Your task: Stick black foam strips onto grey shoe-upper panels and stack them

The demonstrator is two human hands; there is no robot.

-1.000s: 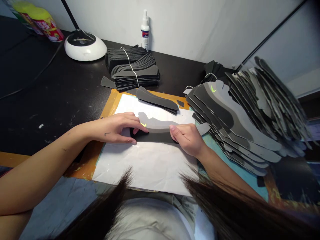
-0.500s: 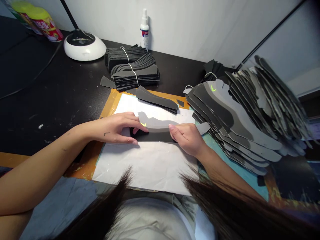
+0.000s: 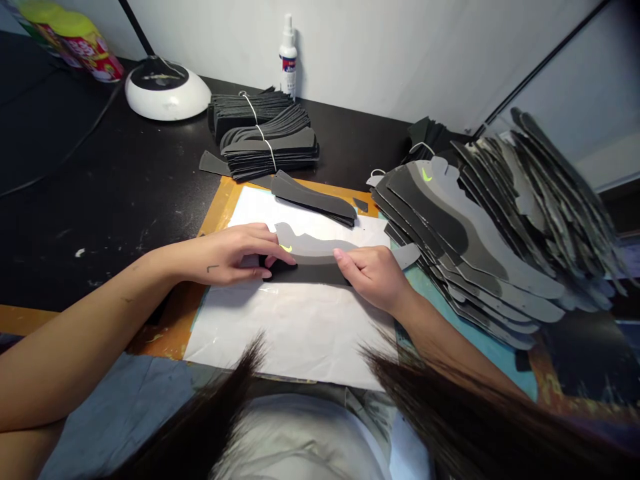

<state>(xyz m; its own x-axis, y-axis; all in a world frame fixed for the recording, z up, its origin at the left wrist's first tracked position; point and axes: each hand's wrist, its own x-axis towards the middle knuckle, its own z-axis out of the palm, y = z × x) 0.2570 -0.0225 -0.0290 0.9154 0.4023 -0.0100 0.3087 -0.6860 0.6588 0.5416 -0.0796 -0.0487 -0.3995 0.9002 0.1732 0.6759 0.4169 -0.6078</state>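
A grey shoe piece (image 3: 320, 250) with a small yellow-green mark lies on a black piece (image 3: 305, 272), both flat on the white sheet (image 3: 295, 327) in the middle of the tabletop (image 3: 100, 200). The left hand (image 3: 227, 257) rests on the left end of the two pieces; its fingers (image 3: 265, 243) are stretched and only a little bent, pressing down from above — they do not close around anything. The right hand (image 3: 375, 273) is at the right part, fingers curled, with the thumb tip on the grey piece and the others at the edge of the black one; how firmly it grips I cannot tell.

Just behind the pieces lie a few loose dark strips (image 3: 313, 197). To the right, touching the sheet's edge, a large fanned pile of grey and black pieces (image 3: 475, 247) leans. Further back are tied bundles of black pieces (image 3: 265, 130), a white bottle (image 3: 287, 50) by the wall — and a round white device (image 3: 167, 90) at the left.
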